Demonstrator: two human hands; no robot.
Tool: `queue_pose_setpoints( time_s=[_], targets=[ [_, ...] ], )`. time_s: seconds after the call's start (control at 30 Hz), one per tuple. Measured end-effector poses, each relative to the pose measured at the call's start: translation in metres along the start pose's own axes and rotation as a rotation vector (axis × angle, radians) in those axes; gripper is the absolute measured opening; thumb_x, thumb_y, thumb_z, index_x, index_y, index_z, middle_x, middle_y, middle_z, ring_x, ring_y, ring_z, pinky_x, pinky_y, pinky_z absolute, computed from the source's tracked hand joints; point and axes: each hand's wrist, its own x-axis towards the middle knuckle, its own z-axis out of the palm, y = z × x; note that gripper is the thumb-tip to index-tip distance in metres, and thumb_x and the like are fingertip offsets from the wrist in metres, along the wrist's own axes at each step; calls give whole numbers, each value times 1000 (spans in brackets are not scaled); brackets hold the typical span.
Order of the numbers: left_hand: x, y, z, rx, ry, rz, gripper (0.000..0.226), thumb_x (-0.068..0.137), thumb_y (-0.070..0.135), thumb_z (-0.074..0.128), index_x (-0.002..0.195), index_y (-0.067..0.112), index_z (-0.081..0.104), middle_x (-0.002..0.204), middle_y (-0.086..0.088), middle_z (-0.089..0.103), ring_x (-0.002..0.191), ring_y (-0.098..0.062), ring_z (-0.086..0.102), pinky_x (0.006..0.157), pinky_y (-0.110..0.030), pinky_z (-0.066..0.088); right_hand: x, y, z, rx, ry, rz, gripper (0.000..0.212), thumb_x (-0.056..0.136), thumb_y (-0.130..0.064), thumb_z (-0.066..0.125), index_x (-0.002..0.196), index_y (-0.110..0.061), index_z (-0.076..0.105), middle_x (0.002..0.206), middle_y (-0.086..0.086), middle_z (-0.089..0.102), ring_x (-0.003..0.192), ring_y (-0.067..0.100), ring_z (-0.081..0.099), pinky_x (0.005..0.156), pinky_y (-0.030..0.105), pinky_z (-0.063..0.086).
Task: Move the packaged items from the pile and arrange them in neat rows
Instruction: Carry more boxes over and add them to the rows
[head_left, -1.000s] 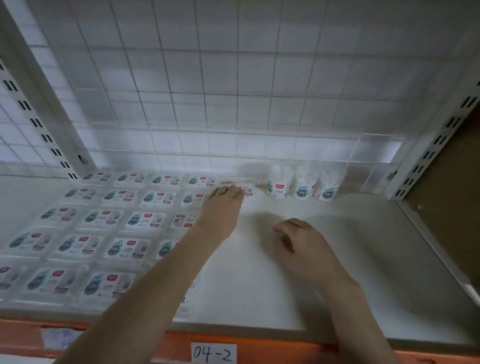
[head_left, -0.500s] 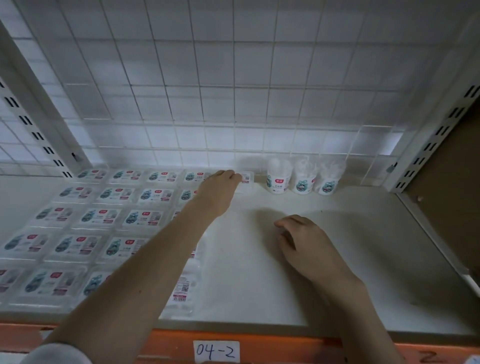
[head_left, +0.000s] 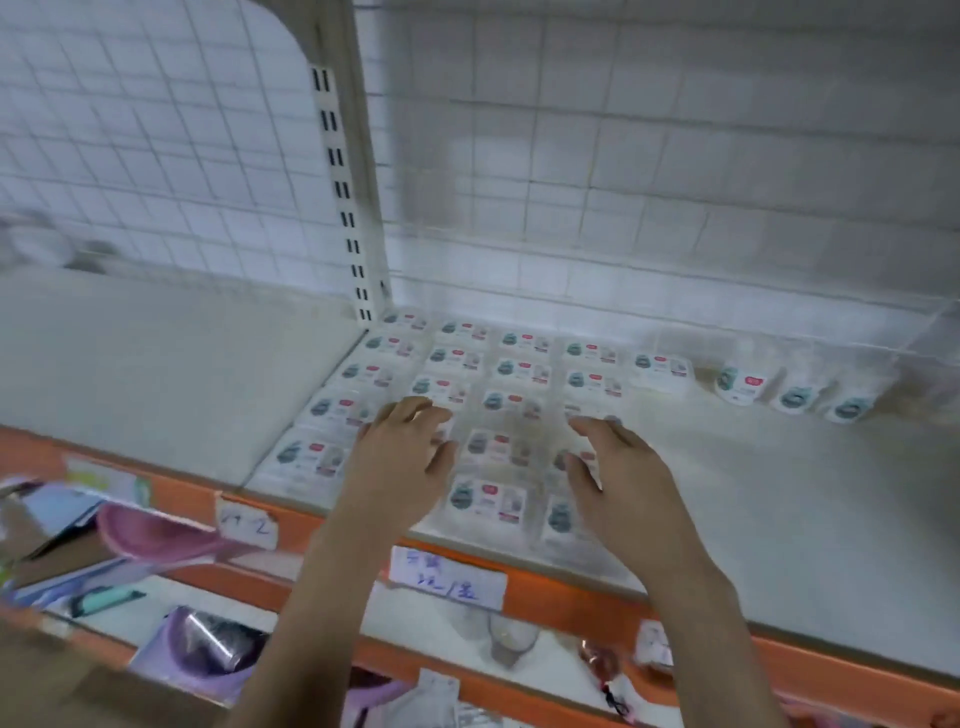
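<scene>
Both hands are now lying over the front rows of packets, the left hand (head_left: 400, 457) having come back from the far row and the right hand (head_left: 618, 467) having shifted off the bare shelf (head_left: 779, 493). The packets (head_left: 519, 371) are showing as flat, clear-wrapped white rectangles with teal and red labels, lying in straight rows right of the slotted post (head_left: 345, 208). One single packet (head_left: 660, 370) is sitting right of the back rows, apart from them. Both hands are hovering with fingers spread and loose, grasping nothing; whether they are touching the packets I cannot tell. Three small tubs (head_left: 789, 392) are standing right of the single packet. The shelf is lying bare right of the rows, up to its orange front edge (head_left: 571, 592).
</scene>
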Motion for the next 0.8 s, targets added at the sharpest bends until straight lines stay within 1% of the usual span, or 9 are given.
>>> queue_pose_setpoints(
  time_s=[0.1, 0.2, 0.27, 0.33, 0.37, 0.43, 0.5, 0.63, 0.8],
  targets=[
    [-48, -77, -42, 3, 106, -73, 30, 75, 27, 53, 95, 12, 68, 98, -7, 67, 88, -35, 62, 72, -46, 53, 8, -79, 44, 46, -35, -65, 39, 91, -18, 51, 130, -13, 48, 125, 9, 56, 111, 26, 54, 89, 32, 43],
    [-96, -156, -88, 53, 67, -175, 38, 78, 34, 42, 98, 14, 68, 94, -6, 68, 86, -33, 62, 74, -43, 52, 8, -166, 94, 116, -75, -128, 38, 92, -20, 49, 130, -14, 47, 128, 6, 54, 112, 24, 53, 92, 32, 41],
    [-126, -207, -117, 99, 58, -272, 43, 79, 36, 36, 102, 16, 66, 96, -5, 68, 90, -31, 61, 75, -39, 49, 7, -221, 129, 147, -91, -174, 36, 90, -18, 53, 126, -12, 52, 122, 6, 58, 111, 24, 54, 90, 33, 42],
    [-154, -256, -140, 146, 60, -334, 49, 79, 40, 26, 98, 17, 64, 90, -4, 67, 86, -30, 60, 69, -37, 46, 8, -271, 163, 154, -119, -232, 33, 87, -13, 57, 120, -10, 56, 114, 8, 62, 106, 27, 56, 86, 33, 44],
    [-167, -278, -151, 153, 76, -364, 46, 80, 39, 26, 94, 16, 63, 86, -5, 66, 82, -31, 61, 66, -36, 46, 9, -294, 179, 154, -143, -261, 32, 87, -12, 58, 119, -9, 57, 112, 8, 62, 104, 28, 57, 86, 33, 44],
    [-192, -321, -171, 130, 145, -437, 29, 83, 29, 41, 89, 13, 65, 81, -7, 67, 75, -32, 61, 61, -37, 48, 13, -338, 207, 158, -198, -294, 32, 86, -13, 57, 118, -9, 57, 113, 8, 62, 104, 28, 57, 87, 35, 44],
    [-210, -357, -190, 99, 197, -509, 19, 85, 23, 51, 89, 13, 66, 82, -6, 68, 76, -30, 62, 61, -35, 49, 19, -376, 231, 173, -227, -335, 33, 86, -14, 53, 117, -9, 58, 114, 8, 62, 105, 28, 56, 90, 35, 42],
    [-230, -424, -214, 95, 289, -606, 13, 86, 19, 58, 94, 16, 67, 88, -3, 69, 81, -25, 64, 63, -29, 43, 44, -443, 273, 165, -279, -424, 32, 89, -16, 51, 121, -12, 55, 117, 5, 60, 105, 22, 54, 88, 25, 38],
    [-234, -511, -229, 131, 286, -680, 17, 88, 21, 55, 99, 17, 66, 93, -2, 69, 85, -24, 62, 67, -29, 43, 84, -516, 336, 197, -304, -465, 34, 90, -16, 54, 123, -10, 55, 120, 7, 59, 110, 24, 53, 91, 30, 39]
  ],
)
